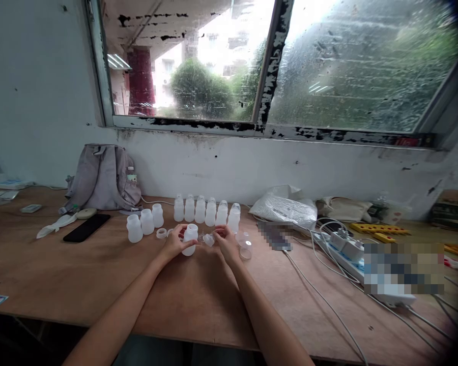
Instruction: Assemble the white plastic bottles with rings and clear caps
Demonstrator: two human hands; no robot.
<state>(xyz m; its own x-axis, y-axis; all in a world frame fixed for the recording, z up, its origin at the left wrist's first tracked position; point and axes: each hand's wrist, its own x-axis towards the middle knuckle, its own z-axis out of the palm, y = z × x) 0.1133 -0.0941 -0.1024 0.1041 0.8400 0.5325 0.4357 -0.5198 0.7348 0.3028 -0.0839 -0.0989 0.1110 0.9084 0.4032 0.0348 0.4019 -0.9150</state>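
Bare forearms (263, 315) over brown wooden table (191, 315), left hand (175, 244) closed round frosted-white waisted plastic bottle (191, 239), upright, neck uppermost, right hand (227, 243) at small translucent plastic piece (208, 240), grip there indeterminable.

1 camera sits on the person's head, looking ahead and down across the desk (191, 310). It faces the wall (198, 168) and the big window (209, 91). The left hand (174, 241) and right hand (225, 240) show close by, just below the middle.
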